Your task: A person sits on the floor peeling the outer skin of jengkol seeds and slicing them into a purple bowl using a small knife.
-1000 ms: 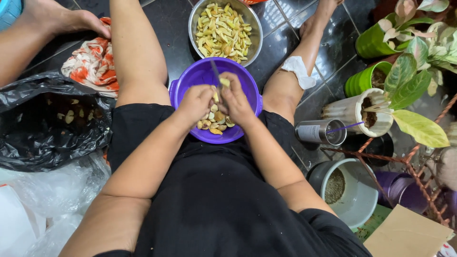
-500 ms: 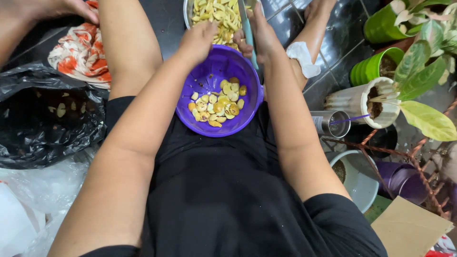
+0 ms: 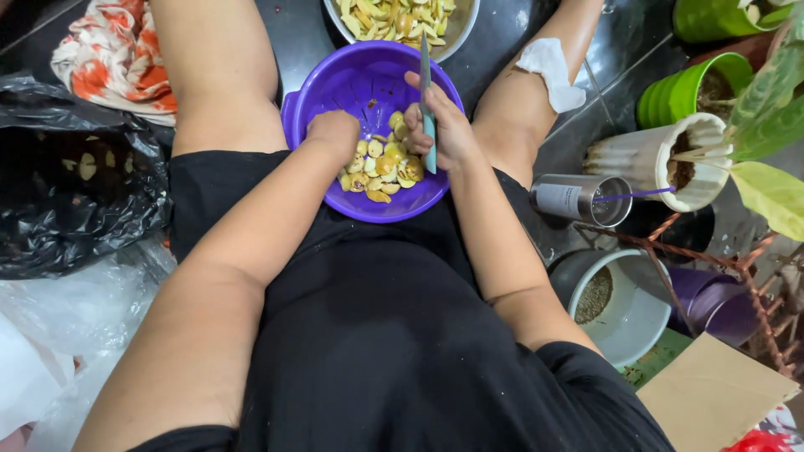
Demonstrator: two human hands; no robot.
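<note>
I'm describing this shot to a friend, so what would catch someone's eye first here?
First the purple bowl of yellow seed pieces in the seated person's lap, with the left hand dipped in it and the right hand holding a knife upright. Beyond it sits a metal bowl of peeled pieces; a black plastic bag lies at left.

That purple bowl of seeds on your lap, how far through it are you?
Done: the metal bowl ahead holds a heap of cut yellow pieces. In hand: the left hand reaches into the purple bowl, and the right hand holds a knife over it. Left: a shallow layer of seeds covers part of the purple bowl's bottom.
</note>
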